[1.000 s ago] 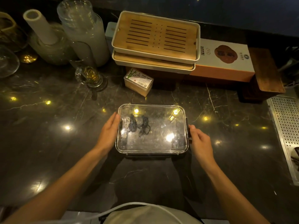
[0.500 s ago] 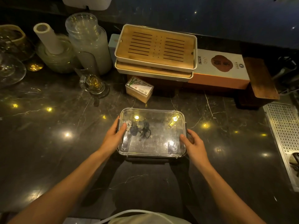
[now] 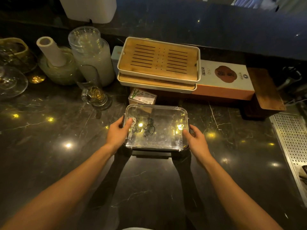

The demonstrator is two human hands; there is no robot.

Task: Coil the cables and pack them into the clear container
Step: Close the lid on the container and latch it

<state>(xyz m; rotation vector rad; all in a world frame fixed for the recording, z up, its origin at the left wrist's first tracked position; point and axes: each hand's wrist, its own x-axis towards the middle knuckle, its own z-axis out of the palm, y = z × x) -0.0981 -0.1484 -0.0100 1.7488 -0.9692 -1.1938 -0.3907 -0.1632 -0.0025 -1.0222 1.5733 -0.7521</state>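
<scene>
Two hands grip the lidded clear rectangular plastic container (image 3: 164, 130) on the dark marble counter (image 3: 66, 163): left hand (image 3: 118, 132) curls round its left edge, right hand (image 3: 196, 140) round its right (thumbs on lid). Coiled white cable (image 3: 133, 122) and black cable (image 3: 149, 127) lie inside.

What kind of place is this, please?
Probably a bar or tea-shop counter: a dark marble counter with stacked clear cups, slotted bamboo tea trays, and a perforated metal drain board at the right edge.
</scene>
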